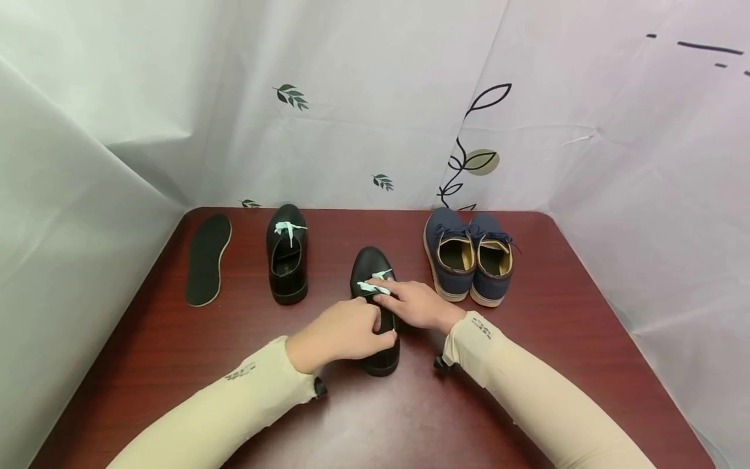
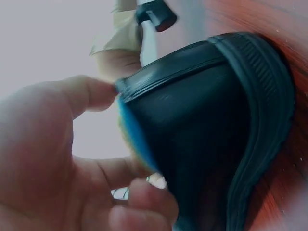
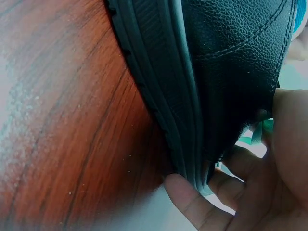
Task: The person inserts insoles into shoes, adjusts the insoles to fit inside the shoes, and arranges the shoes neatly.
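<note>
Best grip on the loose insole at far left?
Probably pinch the insole across both long edges near its closer end, coming from above on the person's side. It lies flat on the table, so sliding fingers underneath looks hard, but both edges are exposed. Left hand is nearer, though it's on the middle black shoe.

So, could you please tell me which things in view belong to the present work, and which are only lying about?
In the work:
middle black shoe, between the hands
its pale laces
left hand, at the shoe's opening
right hand, at the laces

Apparently only lying about, untouched:
other black shoe
dark insole, at far left
pair of navy shoes
</note>
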A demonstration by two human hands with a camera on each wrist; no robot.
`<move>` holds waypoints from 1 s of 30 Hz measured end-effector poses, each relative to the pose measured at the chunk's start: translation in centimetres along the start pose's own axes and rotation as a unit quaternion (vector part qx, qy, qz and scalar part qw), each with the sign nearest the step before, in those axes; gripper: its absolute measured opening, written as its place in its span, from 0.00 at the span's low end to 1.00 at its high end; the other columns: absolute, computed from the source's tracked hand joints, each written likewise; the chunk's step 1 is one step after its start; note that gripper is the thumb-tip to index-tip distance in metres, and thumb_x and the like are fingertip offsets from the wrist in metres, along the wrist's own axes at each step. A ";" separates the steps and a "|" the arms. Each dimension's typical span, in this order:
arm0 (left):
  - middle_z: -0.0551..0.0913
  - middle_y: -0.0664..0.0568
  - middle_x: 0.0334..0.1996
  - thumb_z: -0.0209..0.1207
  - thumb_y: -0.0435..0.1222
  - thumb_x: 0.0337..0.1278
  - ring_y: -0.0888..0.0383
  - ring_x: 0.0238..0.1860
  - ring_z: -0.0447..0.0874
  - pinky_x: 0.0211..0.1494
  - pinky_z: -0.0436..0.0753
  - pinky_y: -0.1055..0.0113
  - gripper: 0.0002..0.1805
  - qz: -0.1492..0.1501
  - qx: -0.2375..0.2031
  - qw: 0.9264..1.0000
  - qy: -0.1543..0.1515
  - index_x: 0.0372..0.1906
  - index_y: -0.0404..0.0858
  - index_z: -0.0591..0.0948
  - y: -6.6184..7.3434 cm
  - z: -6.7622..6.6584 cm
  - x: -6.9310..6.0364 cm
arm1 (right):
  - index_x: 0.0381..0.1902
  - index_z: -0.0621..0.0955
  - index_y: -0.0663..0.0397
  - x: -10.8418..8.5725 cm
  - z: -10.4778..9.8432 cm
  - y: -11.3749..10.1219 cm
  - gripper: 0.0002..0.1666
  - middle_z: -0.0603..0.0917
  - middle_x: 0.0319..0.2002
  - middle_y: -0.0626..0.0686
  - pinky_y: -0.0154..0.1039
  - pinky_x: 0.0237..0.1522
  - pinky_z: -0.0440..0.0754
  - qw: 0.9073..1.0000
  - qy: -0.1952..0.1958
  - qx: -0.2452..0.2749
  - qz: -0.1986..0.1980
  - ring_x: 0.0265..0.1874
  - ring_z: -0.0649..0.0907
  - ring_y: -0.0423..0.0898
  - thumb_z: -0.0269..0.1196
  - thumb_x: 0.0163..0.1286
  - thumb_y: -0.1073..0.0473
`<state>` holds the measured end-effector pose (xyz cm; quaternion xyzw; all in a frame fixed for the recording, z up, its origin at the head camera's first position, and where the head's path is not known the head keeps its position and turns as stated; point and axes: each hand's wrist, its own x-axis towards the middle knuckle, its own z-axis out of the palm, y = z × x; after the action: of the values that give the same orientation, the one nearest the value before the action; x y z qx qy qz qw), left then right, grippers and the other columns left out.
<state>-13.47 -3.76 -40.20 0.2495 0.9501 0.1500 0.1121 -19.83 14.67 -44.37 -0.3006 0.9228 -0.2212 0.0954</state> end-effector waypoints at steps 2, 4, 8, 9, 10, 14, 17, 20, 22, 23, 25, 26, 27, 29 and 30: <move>0.82 0.58 0.27 0.58 0.54 0.61 0.60 0.33 0.78 0.37 0.79 0.63 0.17 0.012 -0.019 1.000 -0.018 0.25 0.48 0.85 -0.4 -0.6 -0.4 | 0.73 0.70 0.30 0.0 -0.1 0.0 0.28 0.86 0.55 0.51 0.49 0.53 0.80 1.000 0.008 -0.001 -0.002 0.47 0.86 0.47 0.51 0.78 0.40; 0.84 0.60 0.32 0.62 0.51 0.62 0.63 0.34 0.79 0.40 0.79 0.64 0.12 0.027 -0.040 0.999 -0.026 0.32 0.49 0.87 -0.7 -1.1 -0.6 | 0.73 0.71 0.30 0.0 -0.3 0.0 0.27 0.86 0.55 0.51 0.49 0.53 0.80 1.000 0.010 0.000 0.000 0.47 0.86 0.47 0.52 0.78 0.41; 0.87 0.64 0.33 0.65 0.50 0.62 0.64 0.34 0.81 0.42 0.80 0.63 0.11 0.030 -0.065 0.997 -0.039 0.37 0.49 0.89 -0.9 -1.5 -0.7 | 0.73 0.71 0.31 0.0 -0.4 0.0 0.28 0.84 0.59 0.52 0.51 0.56 0.79 1.000 0.007 0.003 0.002 0.53 0.85 0.49 0.52 0.78 0.40; 0.87 0.65 0.32 0.65 0.50 0.62 0.63 0.34 0.82 0.42 0.80 0.62 0.11 0.025 -0.067 0.997 -0.039 0.37 0.49 0.89 -0.8 -1.6 -0.7 | 0.73 0.71 0.31 0.1 -0.4 0.0 0.28 0.84 0.59 0.52 0.51 0.57 0.79 1.000 0.006 0.004 0.001 0.54 0.84 0.50 0.52 0.78 0.40; 0.86 0.65 0.31 0.65 0.50 0.62 0.62 0.34 0.81 0.42 0.80 0.62 0.10 0.018 -0.069 0.997 -0.040 0.36 0.49 0.89 -0.8 -1.5 -0.7 | 0.73 0.71 0.31 0.1 -0.3 0.0 0.28 0.83 0.59 0.52 0.51 0.57 0.79 1.000 0.006 0.004 0.002 0.55 0.84 0.50 0.52 0.78 0.40; 0.84 0.66 0.28 0.66 0.50 0.61 0.62 0.32 0.80 0.40 0.80 0.61 0.09 -0.004 -0.066 0.997 -0.043 0.34 0.51 0.89 -0.7 -1.1 -0.1 | 0.73 0.70 0.30 0.1 -0.2 0.1 0.28 0.83 0.59 0.52 0.51 0.57 0.79 1.000 0.009 0.001 0.006 0.55 0.84 0.50 0.52 0.78 0.41; 0.82 0.66 0.25 0.67 0.50 0.61 0.63 0.29 0.78 0.38 0.79 0.63 0.08 -0.014 -0.055 0.998 -0.042 0.31 0.51 0.88 -0.9 -0.5 0.5 | 0.73 0.70 0.29 0.2 0.0 0.2 0.28 0.84 0.59 0.52 0.51 0.57 0.79 1.000 0.006 0.000 0.010 0.55 0.84 0.50 0.52 0.78 0.41; 0.81 0.64 0.23 0.68 0.47 0.59 0.63 0.27 0.77 0.36 0.78 0.64 0.09 -0.013 -0.031 0.999 -0.025 0.27 0.50 0.86 -0.9 0.2 0.9 | 0.73 0.70 0.29 0.2 0.3 0.2 0.28 0.84 0.59 0.52 0.50 0.57 0.79 1.000 0.003 0.003 0.013 0.54 0.85 0.49 0.52 0.78 0.41; 0.80 0.62 0.23 0.69 0.47 0.58 0.62 0.26 0.77 0.34 0.78 0.64 0.10 -0.011 -0.006 1.000 -0.006 0.24 0.51 0.85 -0.9 0.6 0.8 | 0.73 0.70 0.29 0.2 0.4 0.1 0.28 0.84 0.58 0.52 0.50 0.56 0.80 1.000 0.001 0.007 0.011 0.53 0.85 0.49 0.52 0.78 0.41; 0.80 0.61 0.24 0.69 0.47 0.58 0.62 0.27 0.77 0.33 0.78 0.63 0.10 -0.011 0.007 1.000 0.005 0.24 0.51 0.85 -0.8 0.7 0.6 | 0.73 0.70 0.29 0.3 0.5 0.1 0.28 0.84 0.58 0.52 0.50 0.56 0.80 1.000 -0.001 0.009 0.010 0.52 0.85 0.49 0.51 0.78 0.41; 0.79 0.58 0.27 0.69 0.49 0.58 0.61 0.28 0.78 0.31 0.78 0.63 0.10 -0.006 0.030 0.999 0.026 0.25 0.51 0.86 -0.8 1.0 0.2 | 0.74 0.69 0.29 0.2 0.5 -0.1 0.28 0.84 0.58 0.52 0.50 0.56 0.80 1.000 -0.004 0.012 0.009 0.52 0.85 0.49 0.51 0.79 0.40; 0.79 0.57 0.29 0.68 0.49 0.58 0.61 0.28 0.78 0.31 0.78 0.64 0.10 0.000 0.037 0.999 0.037 0.26 0.51 0.87 -0.8 1.1 0.0 | 0.74 0.69 0.29 0.2 0.5 -0.1 0.28 0.84 0.59 0.52 0.50 0.56 0.79 1.000 -0.006 0.011 0.009 0.53 0.85 0.49 0.50 0.79 0.40; 0.78 0.57 0.29 0.67 0.50 0.59 0.61 0.28 0.78 0.30 0.79 0.64 0.10 0.008 0.041 0.998 0.048 0.27 0.51 0.88 -0.8 1.1 -0.3 | 0.74 0.69 0.29 0.2 0.5 -0.1 0.28 0.84 0.59 0.51 0.50 0.55 0.80 1.000 -0.006 0.010 0.009 0.53 0.85 0.49 0.50 0.79 0.39; 0.78 0.58 0.28 0.65 0.50 0.62 0.63 0.27 0.77 0.29 0.78 0.66 0.11 0.038 0.034 0.997 0.062 0.27 0.51 0.88 -0.9 1.1 -0.6 | 0.73 0.69 0.29 0.2 0.3 -0.1 0.28 0.83 0.59 0.51 0.51 0.56 0.79 1.000 -0.003 0.005 0.011 0.53 0.85 0.49 0.51 0.78 0.40; 0.78 0.59 0.26 0.64 0.49 0.63 0.64 0.25 0.76 0.28 0.77 0.67 0.12 0.058 0.028 0.996 0.066 0.26 0.51 0.87 -1.0 1.1 -0.7 | 0.73 0.69 0.29 0.2 0.2 -0.1 0.28 0.83 0.60 0.51 0.51 0.56 0.79 1.000 -0.001 0.002 0.012 0.54 0.84 0.49 0.51 0.78 0.40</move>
<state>-13.04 -4.69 -41.52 0.2962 0.9433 0.1461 0.0330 -19.86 14.41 -44.51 -0.2896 0.9258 -0.2214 0.0996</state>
